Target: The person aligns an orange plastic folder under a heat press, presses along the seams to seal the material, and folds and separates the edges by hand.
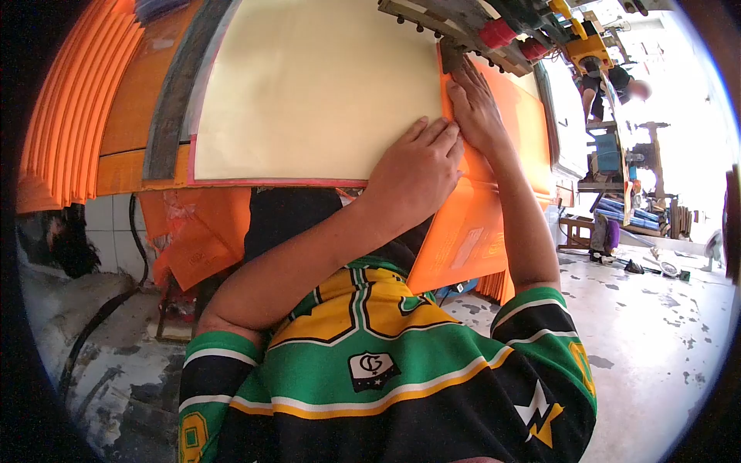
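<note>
My left hand (421, 164) lies palm down at the right edge of a large cream sheet (309, 92), fingers slightly bent and pointing toward the orange sheet. My right hand (477, 108) presses flat on a glossy orange printed sheet (525, 131), its fingers stretched out toward the metal head of a machine (451, 55). The fingertips are close under the machine's bar, and I cannot tell whether they touch it. A creased orange flap (463, 231) hangs over the table's front edge, toward my body.
A stack of orange folded sheets (65, 116) stands at the far left, beside a dark grey strip (179, 85). Red cylinders (498, 32) sit on the machine. More orange pieces (197, 247) hang below the table. Another person (610, 85) is in the background right.
</note>
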Tool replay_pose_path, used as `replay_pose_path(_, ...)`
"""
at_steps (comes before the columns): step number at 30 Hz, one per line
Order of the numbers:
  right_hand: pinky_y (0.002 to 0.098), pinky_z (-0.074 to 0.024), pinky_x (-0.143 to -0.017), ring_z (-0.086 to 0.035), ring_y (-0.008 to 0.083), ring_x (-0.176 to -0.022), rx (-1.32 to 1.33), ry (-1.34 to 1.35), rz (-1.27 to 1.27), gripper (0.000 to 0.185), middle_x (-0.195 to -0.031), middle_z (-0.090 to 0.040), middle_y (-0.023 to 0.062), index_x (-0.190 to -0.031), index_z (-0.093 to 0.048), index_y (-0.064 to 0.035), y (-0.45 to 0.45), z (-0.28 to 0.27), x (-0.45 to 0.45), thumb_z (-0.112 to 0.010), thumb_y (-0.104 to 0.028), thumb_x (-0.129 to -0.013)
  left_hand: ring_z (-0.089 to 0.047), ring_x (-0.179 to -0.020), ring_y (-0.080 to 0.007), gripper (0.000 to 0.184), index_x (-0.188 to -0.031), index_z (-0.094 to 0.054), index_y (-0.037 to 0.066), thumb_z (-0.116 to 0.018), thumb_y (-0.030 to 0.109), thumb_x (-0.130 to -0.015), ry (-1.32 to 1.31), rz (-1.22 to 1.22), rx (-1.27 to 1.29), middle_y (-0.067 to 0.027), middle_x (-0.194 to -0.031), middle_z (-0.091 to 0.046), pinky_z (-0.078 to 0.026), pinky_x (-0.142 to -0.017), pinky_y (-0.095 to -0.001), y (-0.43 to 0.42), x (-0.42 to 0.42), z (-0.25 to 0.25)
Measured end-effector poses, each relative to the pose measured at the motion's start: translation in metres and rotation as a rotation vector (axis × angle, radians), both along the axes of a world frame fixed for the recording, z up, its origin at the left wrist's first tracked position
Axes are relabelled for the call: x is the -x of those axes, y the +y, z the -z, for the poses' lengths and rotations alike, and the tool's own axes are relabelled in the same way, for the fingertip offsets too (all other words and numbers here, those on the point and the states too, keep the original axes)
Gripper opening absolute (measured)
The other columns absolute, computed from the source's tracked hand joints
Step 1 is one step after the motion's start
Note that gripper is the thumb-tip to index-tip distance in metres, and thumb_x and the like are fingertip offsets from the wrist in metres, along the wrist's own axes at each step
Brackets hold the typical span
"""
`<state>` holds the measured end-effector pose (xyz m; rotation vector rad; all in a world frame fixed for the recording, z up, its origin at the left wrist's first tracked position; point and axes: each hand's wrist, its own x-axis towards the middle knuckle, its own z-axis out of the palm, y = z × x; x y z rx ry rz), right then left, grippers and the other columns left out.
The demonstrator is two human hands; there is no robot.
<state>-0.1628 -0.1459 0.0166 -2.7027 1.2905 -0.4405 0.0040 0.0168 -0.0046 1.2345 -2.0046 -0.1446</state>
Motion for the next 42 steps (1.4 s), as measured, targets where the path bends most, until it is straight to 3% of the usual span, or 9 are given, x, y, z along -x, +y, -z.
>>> replay_pose_path(17,0.0546,-0.0210,-0.135,-0.030,0.0403,-0.165,-0.070,0.012,0.068,0.065,-0.176,-0.036,0.0226,-0.170,-0.039,-0.0061,0.009,-0.011,-0.008,-0.040,-0.038,-0.113,-0.061,-0.140,-0.0338,0.053,-0.136,-0.065,-0.007,-0.073,0.032,-0.101,0.013,0.003,0.011,-0.0218,-0.145,-0.065,-0.042,-0.126,-0.0497,0.000,0.000,-0.001)
replay_pose_path(25,0.0502,-0.0283,-0.133,-0.039,0.0428,-0.159,-0.008,-0.007,-0.010,0.064,-0.170,-0.043,0.0271,-0.165,-0.047,-0.0033,0.002,-0.006,-0.004,-0.043,-0.035,-0.110,-0.060,-0.140,-0.0340,0.052,-0.136,-0.064,-0.006,-0.074,0.031,-0.100,0.025,0.011,-0.012,-0.0214,-0.144,-0.065,-0.042,-0.126,-0.0497,-0.001,0.001,-0.002)
replay_pose_path(42,0.0491,-0.0254,-0.134,-0.034,0.0416,-0.162,-0.049,0.042,0.079,0.065,-0.172,-0.041,0.0262,-0.164,-0.048,-0.0030,0.002,-0.007,-0.007,-0.042,-0.035,-0.108,-0.060,-0.141,-0.0334,0.052,-0.137,-0.065,-0.006,-0.072,0.032,-0.101,-0.002,0.011,-0.033,-0.0219,-0.146,-0.064,-0.042,-0.126,-0.0489,-0.001,0.000,-0.004)
